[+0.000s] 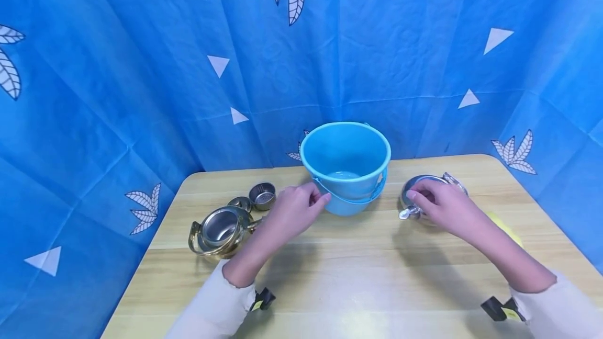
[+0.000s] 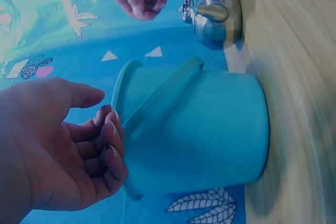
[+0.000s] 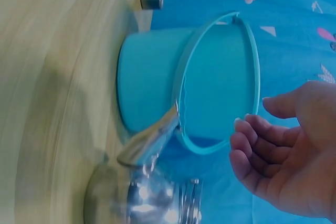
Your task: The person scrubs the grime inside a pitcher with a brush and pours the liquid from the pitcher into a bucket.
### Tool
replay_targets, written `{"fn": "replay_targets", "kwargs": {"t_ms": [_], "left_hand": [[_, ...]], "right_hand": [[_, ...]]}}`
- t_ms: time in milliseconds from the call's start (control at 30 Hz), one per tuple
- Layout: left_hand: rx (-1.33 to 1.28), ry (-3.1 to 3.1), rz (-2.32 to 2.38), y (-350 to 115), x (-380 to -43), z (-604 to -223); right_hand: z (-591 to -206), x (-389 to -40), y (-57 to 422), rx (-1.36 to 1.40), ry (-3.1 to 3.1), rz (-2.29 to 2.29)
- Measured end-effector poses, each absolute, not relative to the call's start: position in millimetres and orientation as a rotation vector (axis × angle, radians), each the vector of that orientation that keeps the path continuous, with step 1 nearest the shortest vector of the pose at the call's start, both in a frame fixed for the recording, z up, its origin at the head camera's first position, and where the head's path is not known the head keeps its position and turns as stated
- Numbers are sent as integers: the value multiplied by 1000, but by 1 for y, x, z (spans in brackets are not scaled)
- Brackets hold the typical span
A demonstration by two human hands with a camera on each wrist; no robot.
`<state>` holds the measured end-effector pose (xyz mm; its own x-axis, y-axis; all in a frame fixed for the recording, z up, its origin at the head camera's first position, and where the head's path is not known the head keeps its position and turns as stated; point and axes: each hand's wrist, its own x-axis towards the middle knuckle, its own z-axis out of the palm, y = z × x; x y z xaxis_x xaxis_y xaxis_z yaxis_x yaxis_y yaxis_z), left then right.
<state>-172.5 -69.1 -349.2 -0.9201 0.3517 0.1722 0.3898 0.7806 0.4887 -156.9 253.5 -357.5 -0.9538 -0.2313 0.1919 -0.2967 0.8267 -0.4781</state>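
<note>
My left hand [image 1: 296, 209] hovers by the near left side of a light blue bucket [image 1: 346, 209]. Its fingers are loosely curled and hold nothing; in the left wrist view the fingertips overlap the bucket's rim and its lowered handle [image 2: 164, 90]. Over a shiny silver teapot [image 3: 152, 203] hangs my right hand [image 1: 445, 207], likewise relaxed, with nothing between thumb and fingers. Part of that teapot is hidden behind the hand in the head view; its spout [image 1: 409, 213] points toward the near left. The bucket stands upright at the table's back middle.
A gold-coloured teapot [image 1: 233, 247] without its lid stands left of my left forearm. Behind it lie a small round lid [image 1: 241, 203] and a metal strainer cup [image 1: 262, 196]. Something yellow [image 1: 506, 230] shows beyond my right forearm. A blue patterned curtain [image 1: 400, 56] surrounds the wooden table [image 1: 339, 276].
</note>
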Motion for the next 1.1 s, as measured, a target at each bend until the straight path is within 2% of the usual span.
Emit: {"fn": "replay_targets", "kwargs": {"t_ms": [800, 1100], "left_hand": [[-778, -2910, -961, 6, -176, -362], [-857, -2888, -1047, 31, -177, -373]], "right_hand": [[-364, -178, 311, 277, -2875, 647], [-369, -186, 319, 244, -2879, 651]]}}
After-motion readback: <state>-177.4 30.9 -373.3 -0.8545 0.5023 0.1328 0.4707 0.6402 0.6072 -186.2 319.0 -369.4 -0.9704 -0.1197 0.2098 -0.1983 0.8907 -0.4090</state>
